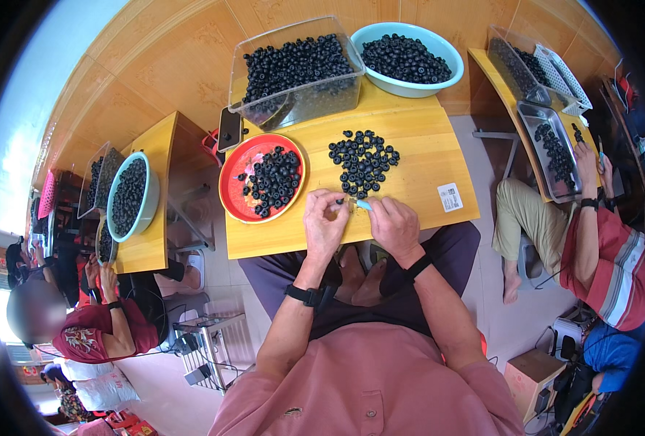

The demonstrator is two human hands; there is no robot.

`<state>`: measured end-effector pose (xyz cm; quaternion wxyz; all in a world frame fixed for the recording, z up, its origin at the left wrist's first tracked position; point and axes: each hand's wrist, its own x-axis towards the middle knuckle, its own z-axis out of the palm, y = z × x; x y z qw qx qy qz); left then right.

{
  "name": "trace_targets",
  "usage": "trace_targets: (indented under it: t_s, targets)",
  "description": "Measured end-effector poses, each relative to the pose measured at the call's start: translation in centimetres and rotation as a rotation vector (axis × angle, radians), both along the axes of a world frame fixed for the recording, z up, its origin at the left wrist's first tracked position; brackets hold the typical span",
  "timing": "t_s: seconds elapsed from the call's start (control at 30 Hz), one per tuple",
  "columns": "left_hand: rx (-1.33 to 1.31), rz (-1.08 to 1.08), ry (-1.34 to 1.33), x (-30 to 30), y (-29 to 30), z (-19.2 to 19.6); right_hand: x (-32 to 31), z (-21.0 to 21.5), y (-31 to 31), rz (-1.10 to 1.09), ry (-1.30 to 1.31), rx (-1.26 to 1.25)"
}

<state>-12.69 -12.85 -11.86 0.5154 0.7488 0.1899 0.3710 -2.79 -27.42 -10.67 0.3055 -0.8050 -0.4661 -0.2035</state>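
Near the front edge of the yellow table [417, 138], my left hand [326, 220] pinches a small black round part [339, 202] between thumb and fingertips. My right hand [394, 225] grips a small light-blue-handled tool [364, 206], its thin end pointing at that part; whether it touches cannot be made out. Just beyond my hands lies a loose pile of black ring-like parts [364, 156], many with a hole in the middle. To the left, a red round tray [229, 185] with a yellowish rim holds more of the same parts.
At the table's back stand a clear plastic bin [301, 102] and a light-blue basin [410, 90], both full of black parts. A dark flat device [229, 129] lies by the left edge, a white label [450, 198] at the right. People work at tables on both sides.
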Motion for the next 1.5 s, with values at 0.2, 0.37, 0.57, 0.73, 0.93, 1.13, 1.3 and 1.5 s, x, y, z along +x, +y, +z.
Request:
trace_targets:
  t_s: [0.2, 0.37, 0.57, 0.73, 0.93, 1.13, 1.3, 1.5]
  targets:
    - [-0.046, 0.009, 0.066, 0.2, -0.3, -0.1, 0.0, -0.2, -0.1, 0.022, -0.014, 0.000]
    - [0.077, -0.025, 0.161, -0.1, -0.1, -0.2, 0.1, -0.1, 0.0, 0.040, -0.017, -0.008]
    - [0.079, -0.026, 0.185, 0.0, -0.4, 0.5, 0.3, -0.3, 0.0, 0.050, -0.024, -0.013]
    - [0.110, -0.008, 0.208, -0.1, -0.2, 0.5, 0.1, -0.3, 0.0, 0.055, -0.022, -0.024]
    - [0.090, -0.020, 0.188, 0.0, -0.2, 0.4, 0.2, -0.5, 0.0, 0.049, -0.029, -0.043]
    - [-0.167, -0.050, 0.103, -0.1, -0.1, -1.0, 0.2, -0.2, 0.3, 0.014, 0.014, -0.051]
    - [-0.240, -0.040, 0.045, -0.2, 0.1, -0.7, 0.3, -0.5, 0.4, -0.011, -0.009, -0.042]
    - [0.187, 0.062, 0.006, -1.2, 1.7, 1.8, 0.0, -0.2, 0.0, -0.029, -0.015, -0.032]
